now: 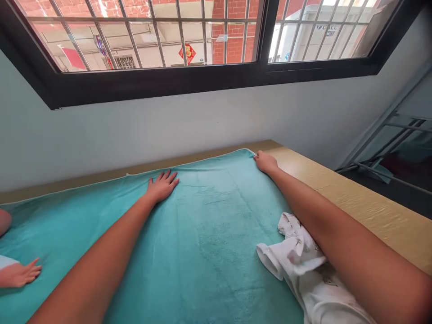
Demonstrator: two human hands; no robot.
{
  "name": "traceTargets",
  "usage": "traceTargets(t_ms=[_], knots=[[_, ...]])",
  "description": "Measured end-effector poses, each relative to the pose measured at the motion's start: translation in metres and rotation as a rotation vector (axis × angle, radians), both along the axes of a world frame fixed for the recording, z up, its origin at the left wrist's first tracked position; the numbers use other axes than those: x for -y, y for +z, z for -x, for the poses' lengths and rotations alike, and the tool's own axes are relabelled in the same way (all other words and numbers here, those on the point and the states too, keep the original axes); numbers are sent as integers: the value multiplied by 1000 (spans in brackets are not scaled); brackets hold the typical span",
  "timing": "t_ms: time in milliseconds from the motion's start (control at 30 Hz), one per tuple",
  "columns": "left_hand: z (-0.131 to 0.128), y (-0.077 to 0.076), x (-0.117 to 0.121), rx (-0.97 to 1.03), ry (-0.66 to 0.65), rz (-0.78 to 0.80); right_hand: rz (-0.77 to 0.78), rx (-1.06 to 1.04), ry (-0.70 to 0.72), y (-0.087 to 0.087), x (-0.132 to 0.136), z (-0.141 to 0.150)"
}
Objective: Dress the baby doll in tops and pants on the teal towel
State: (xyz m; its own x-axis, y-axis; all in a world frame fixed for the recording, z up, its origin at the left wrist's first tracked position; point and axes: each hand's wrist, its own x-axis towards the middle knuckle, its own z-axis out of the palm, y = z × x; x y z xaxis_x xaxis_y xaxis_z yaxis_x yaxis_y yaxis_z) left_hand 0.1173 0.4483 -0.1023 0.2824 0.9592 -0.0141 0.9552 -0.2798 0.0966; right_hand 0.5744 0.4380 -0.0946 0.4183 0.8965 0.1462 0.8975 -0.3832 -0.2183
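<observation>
A large teal towel [202,243] lies spread over a wooden table [364,207]. My left hand [162,184] rests flat on the towel near its far edge, fingers spread. My right hand [265,161] reaches to the towel's far right corner and its fingers are closed on the white-trimmed edge there. A crumpled white garment [303,265] with a small print lies on the towel under my right forearm.
Another person's hand [20,273] and arm rest on the towel at the left edge. A white wall and a barred window stand right behind the table. A metal frame [388,153] stands on the floor to the right.
</observation>
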Motion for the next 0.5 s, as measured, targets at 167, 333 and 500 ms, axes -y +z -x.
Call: traceTargets(t_ms=[167, 333, 500], knots=[[3, -1, -17, 37, 42, 10, -16, 14, 12, 0, -10, 0], [-18, 6, -35, 58, 171, 27, -60, 52, 0, 0, -11, 6], [-77, 4, -27, 75, -63, -21, -89, 208, 215, 9, -3, 20]])
